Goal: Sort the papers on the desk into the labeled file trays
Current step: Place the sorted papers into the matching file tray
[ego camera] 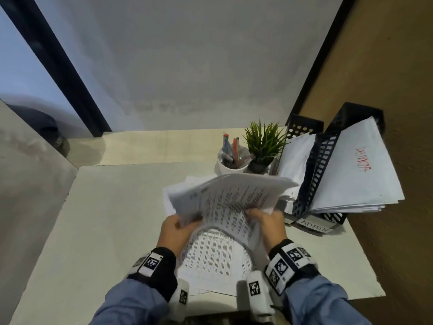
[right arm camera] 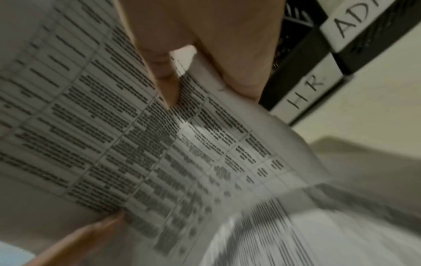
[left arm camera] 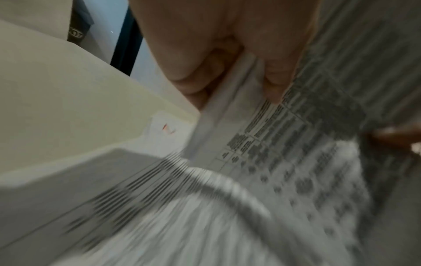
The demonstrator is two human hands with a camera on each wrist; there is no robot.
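Note:
Both hands hold up a thick sheaf of printed papers point(ego camera: 225, 195) above the desk. My left hand point(ego camera: 178, 227) pinches its near left edge, thumb on top; the left wrist view shows the sheaf's edge point(left arm camera: 230, 115) between thumb and fingers. My right hand point(ego camera: 262, 219) grips the near right corner, with a finger point(right arm camera: 166, 84) pressed on the printed table page point(right arm camera: 136, 135). More printed sheets point(ego camera: 215, 261) lie flat on the desk under the hands. Two black file trays stand at the right: one labeled ADMIN point(ego camera: 315, 227) and one labeled HR point(right arm camera: 305, 91), each holding white papers point(ego camera: 356, 172).
A white cup of pens point(ego camera: 232, 158) and a small green potted plant point(ego camera: 263, 146) stand behind the papers. The pale desk point(ego camera: 105, 219) spreads to the left. A brown wall point(ego camera: 386, 90) runs along the right, close behind the trays.

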